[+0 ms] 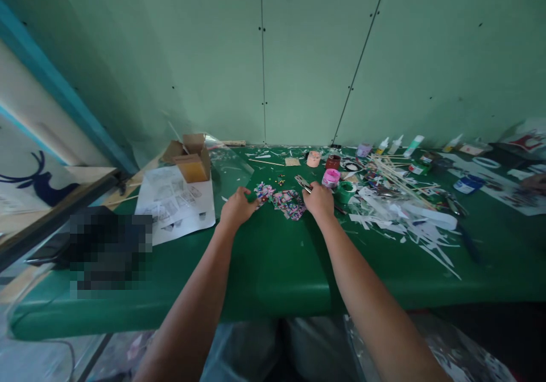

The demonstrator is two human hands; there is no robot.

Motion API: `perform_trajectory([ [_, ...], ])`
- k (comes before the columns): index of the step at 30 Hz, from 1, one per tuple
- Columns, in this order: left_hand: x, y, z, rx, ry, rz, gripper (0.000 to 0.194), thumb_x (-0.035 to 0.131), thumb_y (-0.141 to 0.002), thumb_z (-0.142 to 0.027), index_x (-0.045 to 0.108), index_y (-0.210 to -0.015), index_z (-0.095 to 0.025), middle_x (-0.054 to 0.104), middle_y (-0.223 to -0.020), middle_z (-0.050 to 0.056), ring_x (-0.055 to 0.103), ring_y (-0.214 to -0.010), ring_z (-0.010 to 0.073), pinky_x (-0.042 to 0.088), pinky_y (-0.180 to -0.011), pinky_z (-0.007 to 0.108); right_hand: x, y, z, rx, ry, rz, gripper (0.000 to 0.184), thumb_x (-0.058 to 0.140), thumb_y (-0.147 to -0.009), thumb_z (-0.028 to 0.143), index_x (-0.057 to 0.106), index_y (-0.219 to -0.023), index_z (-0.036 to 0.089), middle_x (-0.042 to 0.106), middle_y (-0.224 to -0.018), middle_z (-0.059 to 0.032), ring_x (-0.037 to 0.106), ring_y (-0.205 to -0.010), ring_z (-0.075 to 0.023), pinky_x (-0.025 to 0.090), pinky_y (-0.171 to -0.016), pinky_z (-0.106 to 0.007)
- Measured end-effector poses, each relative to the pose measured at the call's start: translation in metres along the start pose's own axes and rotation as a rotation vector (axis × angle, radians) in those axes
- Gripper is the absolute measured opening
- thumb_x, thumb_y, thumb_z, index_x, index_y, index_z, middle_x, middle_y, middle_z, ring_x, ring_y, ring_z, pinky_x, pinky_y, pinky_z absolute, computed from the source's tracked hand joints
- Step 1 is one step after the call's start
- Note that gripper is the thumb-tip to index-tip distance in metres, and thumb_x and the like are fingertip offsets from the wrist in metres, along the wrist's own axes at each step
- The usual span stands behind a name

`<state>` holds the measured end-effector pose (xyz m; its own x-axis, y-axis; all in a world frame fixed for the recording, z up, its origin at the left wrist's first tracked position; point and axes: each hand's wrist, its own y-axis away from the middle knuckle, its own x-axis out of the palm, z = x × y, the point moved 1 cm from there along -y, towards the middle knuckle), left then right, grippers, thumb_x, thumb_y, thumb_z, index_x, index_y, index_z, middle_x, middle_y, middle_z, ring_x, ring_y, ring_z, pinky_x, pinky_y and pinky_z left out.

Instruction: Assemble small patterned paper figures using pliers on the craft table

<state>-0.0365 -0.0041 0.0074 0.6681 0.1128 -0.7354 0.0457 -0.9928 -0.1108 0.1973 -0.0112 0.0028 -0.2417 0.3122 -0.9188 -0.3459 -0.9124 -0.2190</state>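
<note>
Hands, two, bare: left hand [236, 210] met the left end of a multicoloured cluster [289, 204], pinch or mere touch could not be told; right hand [319, 200] was closed around metal pliers [303, 184]. Cluster lay on the tabletop [273, 274], between both hands. Handling, as judged: best steadied from the left, pliers squeezed lightly, clear of fingertips. Paper strips [384, 206] crowded the right side; printed sheet [183, 206] lay left. Gold-coloured bits [280, 181], just beyond the cluster, seemed easily scattered. Pink jar [331, 178], near the right hand, was a likely knock hazard. Farther: cardboard box [194, 163], left; glue bottles [396, 144], right; green wall [298, 58] behind.
</note>
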Motion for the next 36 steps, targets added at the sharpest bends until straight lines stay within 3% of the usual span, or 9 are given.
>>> perform_trajectory([
  [3, 0.007, 0.002, -0.015, 0.007, -0.343, -0.083, 0.052, 0.052, -0.077, -0.059, 0.061, -0.105, -0.017, 0.063, -0.109, 0.017, 0.057, -0.104, 0.0336, 0.039, -0.087, 0.043, 0.002, 0.001, 0.002, 0.023, 0.033, 0.018, 0.032, 0.053, -0.084, 0.032, 0.061, -0.109, 0.014, 0.062, -0.106, -0.0165, 0.056, -0.104, -0.0298, 0.043, -0.083, -0.037],
  [7, 0.019, 0.001, -0.027, 0.12, -0.542, -0.056, 0.046, 0.058, -0.074, -0.054, 0.064, -0.1, -0.017, 0.063, -0.108, 0.016, 0.054, -0.108, 0.0353, 0.037, -0.09, 0.046, 0.003, 0.002, 0.002, 0.028, 0.045, 0.007, 0.032, 0.053, -0.084, 0.031, 0.06, -0.11, 0.014, 0.06, -0.108, -0.017, 0.055, -0.105, -0.0303, 0.043, -0.084, -0.039],
  [13, 0.017, -0.001, -0.02, 0.153, -0.433, -0.018, 0.029, 0.058, -0.078, -0.037, 0.061, -0.101, -0.02, 0.065, -0.106, 0.011, 0.057, -0.104, 0.0299, 0.039, -0.089, 0.043, 0.002, 0.002, -0.002, 0.056, 0.071, -0.023, 0.033, 0.054, -0.083, 0.03, 0.059, -0.11, 0.013, 0.057, -0.11, -0.0188, 0.053, -0.105, -0.0333, 0.043, -0.082, -0.042],
  [19, 0.005, 0.0, -0.014, 0.127, -0.279, -0.123, 0.021, 0.053, -0.081, -0.034, 0.06, -0.096, -0.021, 0.067, -0.099, 0.008, 0.061, -0.097, 0.027, 0.043, -0.085, 0.041, 0.002, 0.003, -0.004, 0.098, 0.065, -0.054, 0.031, 0.054, -0.082, 0.028, 0.058, -0.11, 0.014, 0.054, -0.111, -0.0192, 0.052, -0.104, -0.0331, 0.041, -0.082, -0.043],
  [23, 0.002, -0.006, -0.008, 0.084, -0.017, -0.267, 0.016, 0.053, -0.081, -0.03, 0.057, -0.094, -0.022, 0.067, -0.093, 0.007, 0.063, -0.089, 0.0233, 0.045, -0.076, 0.033, 0.002, 0.003, -0.003, 0.107, 0.057, -0.058, 0.031, 0.054, -0.082, 0.027, 0.059, -0.109, 0.014, 0.053, -0.111, -0.0196, 0.05, -0.105, -0.033, 0.041, -0.082, -0.043],
  [26, 0.003, -0.014, -0.001, 0.001, 0.328, -0.351, 0.012, 0.055, -0.077, -0.028, 0.055, -0.087, -0.022, 0.065, -0.085, 0.004, 0.064, -0.075, 0.018, 0.046, -0.067, 0.028, 0.001, 0.004, -0.003, 0.105, 0.054, -0.055, 0.031, 0.054, -0.082, 0.027, 0.059, -0.109, 0.014, 0.053, -0.111, -0.0195, 0.05, -0.105, -0.0333, 0.041, -0.082, -0.043],
  [30, 0.005, -0.02, 0.002, -0.137, 0.859, -0.282, 0.011, 0.054, -0.074, -0.022, 0.049, -0.084, -0.02, 0.063, -0.073, 0.0, 0.064, -0.058, 0.0134, 0.045, -0.056, 0.023, 0.001, 0.004, -0.003, 0.107, 0.053, -0.035, 0.031, 0.052, -0.083, 0.027, 0.059, -0.109, 0.014, 0.052, -0.112, -0.0192, 0.049, -0.107, -0.033, 0.04, -0.083, -0.044],
  [36, -0.006, -0.022, -0.002, -0.286, 1.448, -0.274, 0.007, 0.05, -0.074, -0.013, 0.048, -0.079, -0.018, 0.054, -0.058, -0.003, 0.066, -0.064, 0.0133, 0.053, -0.07, 0.026, 0.002, 0.004, -0.003, 0.103, 0.068, -0.014, 0.032, 0.053, -0.082, 0.029, 0.059, -0.11, 0.014, 0.052, -0.114, -0.0191, 0.049, -0.108, -0.034, 0.04, -0.083, -0.044],
])
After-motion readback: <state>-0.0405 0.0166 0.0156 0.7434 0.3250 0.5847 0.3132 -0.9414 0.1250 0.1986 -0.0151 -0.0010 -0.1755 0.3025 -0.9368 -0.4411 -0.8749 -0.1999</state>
